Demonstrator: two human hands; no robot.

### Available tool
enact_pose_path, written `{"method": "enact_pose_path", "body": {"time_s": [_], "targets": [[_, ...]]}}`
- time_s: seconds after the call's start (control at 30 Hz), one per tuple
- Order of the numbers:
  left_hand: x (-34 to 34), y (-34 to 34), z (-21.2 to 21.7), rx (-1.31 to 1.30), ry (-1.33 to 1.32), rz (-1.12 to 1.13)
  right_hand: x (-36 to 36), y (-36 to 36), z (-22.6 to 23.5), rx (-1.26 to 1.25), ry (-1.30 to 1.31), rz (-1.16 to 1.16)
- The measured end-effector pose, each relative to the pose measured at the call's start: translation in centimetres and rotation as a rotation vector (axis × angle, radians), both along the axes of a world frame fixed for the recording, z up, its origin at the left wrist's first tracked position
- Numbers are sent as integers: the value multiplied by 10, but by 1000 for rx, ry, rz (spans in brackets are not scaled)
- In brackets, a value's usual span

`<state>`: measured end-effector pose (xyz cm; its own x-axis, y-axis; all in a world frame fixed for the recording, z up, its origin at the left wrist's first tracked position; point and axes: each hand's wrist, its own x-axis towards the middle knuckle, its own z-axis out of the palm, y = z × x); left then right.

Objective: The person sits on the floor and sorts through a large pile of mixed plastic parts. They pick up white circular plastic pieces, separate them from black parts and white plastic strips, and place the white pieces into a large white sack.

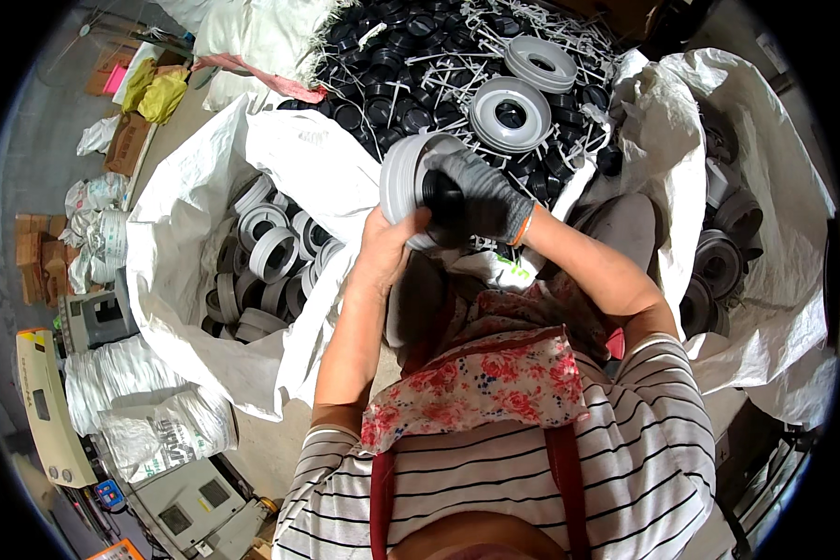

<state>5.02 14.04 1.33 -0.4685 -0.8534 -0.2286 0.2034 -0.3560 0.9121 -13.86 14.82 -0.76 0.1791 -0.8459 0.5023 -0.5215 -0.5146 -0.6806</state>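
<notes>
My bare left hand (385, 245) is closed on the lower rim of a grey plastic ring (397, 182) with a ridged edge, held tilted on its side above my lap. Across from it, my right hand (490, 198), in a grey glove with an orange cuff, grips the ring's other side, its fingers reaching over the upper rim. A black round part (441, 198) shows in the ring's opening, partly hidden by the glove; whether it is fixed there I cannot tell. Just beyond my hands, a grey flanged ring (488, 123) and another flanged ring (539, 63) lie on a heap of black caps (397, 103).
Thin white plastic strips (439, 75) are scattered over the heap. At left stands an open white sack (182, 252) of grey rings (275, 254); at right, another white sack (784, 233) holds dark rings (719, 263). Wrapped bundles (126, 373) and a grey machine (191, 509) occupy the lower left.
</notes>
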Motion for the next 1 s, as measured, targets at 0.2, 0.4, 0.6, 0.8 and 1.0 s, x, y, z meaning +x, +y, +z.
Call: {"method": "enact_pose_path", "body": {"time_s": [0.2, 0.4, 0.6, 0.8, 1.0], "targets": [[-9, 5, -5, -225, -151, 10, -14, -23, -47, 759, -161, 164], [-4, 9, 2, -202, -334, 34, 1, -6, -22, 245, 70, -108], [0, 13, 4, -151, -227, 75, -4, -8, -1, 51, 512, 194], [32, 1, 18, -570, -630, 427, -18, -25, -17, 510, 174, 136], [65, -41, 46, -933, -801, 728, -83, -58, -78, 266, 635, -502]]}}
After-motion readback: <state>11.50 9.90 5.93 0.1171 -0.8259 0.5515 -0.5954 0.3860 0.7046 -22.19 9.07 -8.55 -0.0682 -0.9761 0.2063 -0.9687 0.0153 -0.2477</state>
